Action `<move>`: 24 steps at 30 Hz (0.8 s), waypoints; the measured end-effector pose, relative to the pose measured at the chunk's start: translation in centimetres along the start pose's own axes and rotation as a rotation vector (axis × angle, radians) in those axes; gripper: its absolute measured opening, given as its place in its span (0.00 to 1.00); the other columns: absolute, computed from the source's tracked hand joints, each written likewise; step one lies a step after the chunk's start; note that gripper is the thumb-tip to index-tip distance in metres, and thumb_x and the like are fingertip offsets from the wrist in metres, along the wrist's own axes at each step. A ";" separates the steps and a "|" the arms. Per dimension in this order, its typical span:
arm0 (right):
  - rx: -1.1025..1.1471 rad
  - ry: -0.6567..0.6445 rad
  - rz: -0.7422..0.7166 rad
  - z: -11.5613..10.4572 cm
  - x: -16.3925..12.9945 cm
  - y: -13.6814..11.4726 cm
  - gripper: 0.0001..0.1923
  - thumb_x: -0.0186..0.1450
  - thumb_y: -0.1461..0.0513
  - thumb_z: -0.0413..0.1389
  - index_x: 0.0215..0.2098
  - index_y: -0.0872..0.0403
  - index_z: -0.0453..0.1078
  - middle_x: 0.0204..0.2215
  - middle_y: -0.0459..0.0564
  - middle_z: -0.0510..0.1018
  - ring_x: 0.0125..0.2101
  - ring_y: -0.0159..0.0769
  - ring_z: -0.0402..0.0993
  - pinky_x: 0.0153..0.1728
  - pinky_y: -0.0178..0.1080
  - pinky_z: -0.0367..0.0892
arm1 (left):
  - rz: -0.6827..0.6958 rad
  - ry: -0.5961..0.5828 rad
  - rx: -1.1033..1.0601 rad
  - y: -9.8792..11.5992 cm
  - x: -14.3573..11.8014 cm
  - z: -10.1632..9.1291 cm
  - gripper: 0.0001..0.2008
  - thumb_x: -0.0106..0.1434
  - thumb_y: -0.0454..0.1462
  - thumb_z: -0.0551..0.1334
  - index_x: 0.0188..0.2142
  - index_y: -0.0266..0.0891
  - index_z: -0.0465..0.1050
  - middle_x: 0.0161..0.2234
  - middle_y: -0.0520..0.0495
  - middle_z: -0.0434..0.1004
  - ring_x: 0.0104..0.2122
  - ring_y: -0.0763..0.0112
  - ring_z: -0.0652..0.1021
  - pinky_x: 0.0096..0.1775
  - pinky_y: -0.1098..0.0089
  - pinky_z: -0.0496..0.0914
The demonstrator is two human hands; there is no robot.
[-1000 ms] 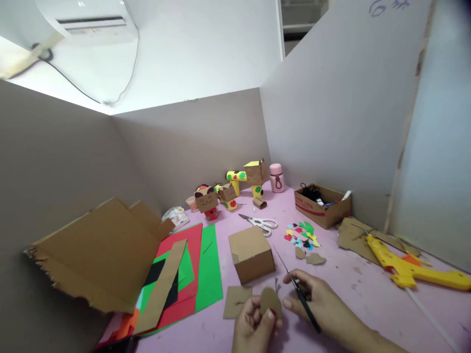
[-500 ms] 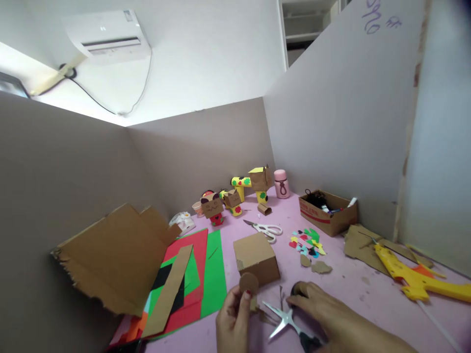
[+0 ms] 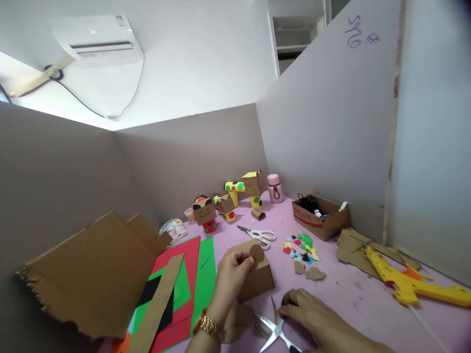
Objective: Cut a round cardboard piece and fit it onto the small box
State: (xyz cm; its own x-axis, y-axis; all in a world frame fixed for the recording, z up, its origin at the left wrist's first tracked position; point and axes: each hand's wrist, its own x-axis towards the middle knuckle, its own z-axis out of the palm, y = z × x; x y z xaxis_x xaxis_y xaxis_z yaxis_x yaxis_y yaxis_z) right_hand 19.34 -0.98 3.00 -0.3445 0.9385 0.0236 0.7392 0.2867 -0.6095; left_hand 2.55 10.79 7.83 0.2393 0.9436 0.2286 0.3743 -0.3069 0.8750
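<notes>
Pink table [image 3: 353, 294]; right hand [image 3: 312, 318] partly hides scissors [image 3: 274, 333] handles.

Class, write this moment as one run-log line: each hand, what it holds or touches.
left hand: holds cardboard disc at small cardboard box | right hand: rests on open scissors | surface: pink table

The left hand [image 3: 231, 267] is raised off the surface, its forearm running up from the lower edge with a gold watch at the wrist. Thumb and forefinger are pinched together at the tips, the other fingers curled loosely behind them. The right hand [image 3: 312, 318] lies low and flat, palm down, fingers [image 3: 290, 299] bent and pointing left, its forearm trailing off toward the lower right.
</notes>
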 end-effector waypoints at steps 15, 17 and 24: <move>-0.016 -0.045 0.030 -0.9 0.6 -1.0 0.30 0.48 0.67 0.61 0.51 0.54 0.71 0.49 0.61 0.73 0.49 0.52 0.67 0.50 0.47 0.63 | 0.207 0.047 0.189 -1.3 -1.2 -0.2 0.09 0.56 0.40 0.60 0.22 0.41 0.73 0.29 0.45 0.77 0.36 0.58 0.73 0.41 0.62 0.62; -0.020 -0.055 0.045 -1.1 0.7 -1.2 0.30 0.49 0.68 0.61 0.51 0.54 0.71 0.49 0.61 0.73 0.50 0.52 0.67 0.50 0.47 0.62 | 0.220 0.058 0.193 -1.7 -1.4 -0.1 0.08 0.57 0.40 0.61 0.24 0.41 0.74 0.32 0.45 0.78 0.38 0.57 0.73 0.43 0.60 0.62; 0.000 -0.045 0.072 -0.8 0.6 -1.0 0.34 0.47 0.68 0.60 0.54 0.57 0.70 0.51 0.61 0.71 0.51 0.51 0.65 0.51 0.46 0.60 | 0.230 0.029 0.257 -1.7 -1.7 0.0 0.07 0.58 0.39 0.60 0.28 0.40 0.74 0.34 0.43 0.78 0.40 0.55 0.73 0.45 0.58 0.61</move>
State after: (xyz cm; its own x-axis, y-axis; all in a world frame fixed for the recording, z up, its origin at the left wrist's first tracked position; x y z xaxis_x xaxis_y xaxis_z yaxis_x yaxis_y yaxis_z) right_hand 18.88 -0.56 4.20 -0.3165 0.9469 -0.0557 0.7630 0.2193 -0.6081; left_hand 1.53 9.74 5.90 0.3194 0.8483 0.4224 0.5278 -0.5294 0.6642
